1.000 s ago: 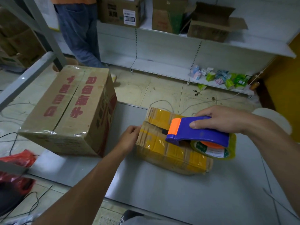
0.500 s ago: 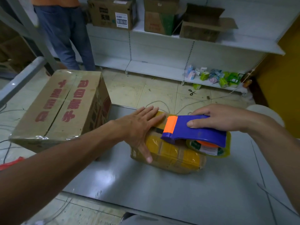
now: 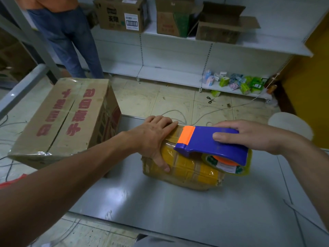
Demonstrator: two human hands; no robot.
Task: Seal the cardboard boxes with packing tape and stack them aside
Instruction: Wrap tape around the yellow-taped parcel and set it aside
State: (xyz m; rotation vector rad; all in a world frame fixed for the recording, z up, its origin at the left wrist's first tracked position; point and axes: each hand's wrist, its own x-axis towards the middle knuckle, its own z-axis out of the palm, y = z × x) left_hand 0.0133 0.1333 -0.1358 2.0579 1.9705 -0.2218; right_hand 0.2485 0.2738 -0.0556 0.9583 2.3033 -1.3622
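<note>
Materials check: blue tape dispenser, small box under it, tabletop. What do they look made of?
Tape dispenser: likely moulded plastic, smooth blue body with an orange tip. Small box: cardboard, brown with frayed corners, mostly wrapped in glossy yellow tape. Tabletop: probably painted metal sheet, grey, semi-gloss; it shows soft light reflections.

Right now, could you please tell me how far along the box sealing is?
Looks done: the large box sits aside, tape glinting along its near edge. In hand: the left hand presses the small box, already striped with yellow tape, while the right hand holds the tape dispenser over it. Left: finishing that box and stacking it.
</note>
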